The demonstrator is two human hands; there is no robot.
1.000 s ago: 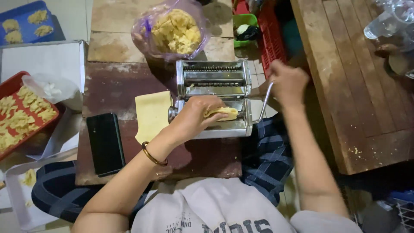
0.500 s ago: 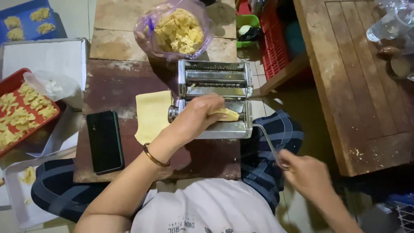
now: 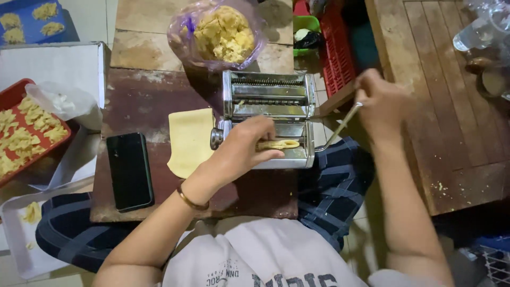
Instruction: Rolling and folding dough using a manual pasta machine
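On the low wooden table [image 3: 159, 95] in front of us stands the metal pasta machine [image 3: 268, 114], which we judge heavy and rigid enough to stay put under cranking. Its crank [image 3: 337, 127] juts from the right side; our right hand [image 3: 380, 101] has its fingers closed round the handle, the proper place to hold, firm and stiff. A flat sheet of dough [image 3: 190, 141] lies on the table just left of the machine, beside a dark phone [image 3: 129, 171]. Our left hand [image 3: 247, 146] rests on the machine's front, fingers together and curled over a small folded piece of dough [image 3: 279, 144] at the rollers. We judge that dough soft, light, limp and easily torn, so it is best supported from beneath with flat fingers, not pinched.
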